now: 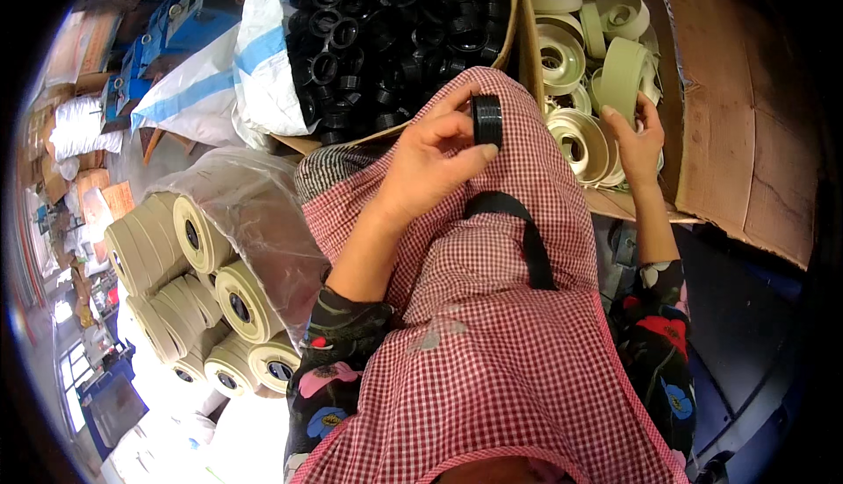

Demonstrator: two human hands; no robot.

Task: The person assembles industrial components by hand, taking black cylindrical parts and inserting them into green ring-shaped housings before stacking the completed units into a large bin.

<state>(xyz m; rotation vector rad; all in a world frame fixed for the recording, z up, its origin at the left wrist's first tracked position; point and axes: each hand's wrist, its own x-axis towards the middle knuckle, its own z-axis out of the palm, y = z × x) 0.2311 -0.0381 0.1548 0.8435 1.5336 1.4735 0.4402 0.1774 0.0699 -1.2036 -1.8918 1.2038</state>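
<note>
A seated person in a red checked apron (492,343) is holding a black ring (486,119) upright over the lap, the left hand (435,163) pinching it with the thumb pressing its lower edge and the fingertips (464,99) curling over its top. The right hand (639,141) is reaching into a cardboard box (746,133) of cream spools, fingers closing around one spool (622,75) standing on edge. A sack (263,54) of black rings is sitting just ahead of the knees, and bagged cream rolls (198,234) are lying to the left.
</note>
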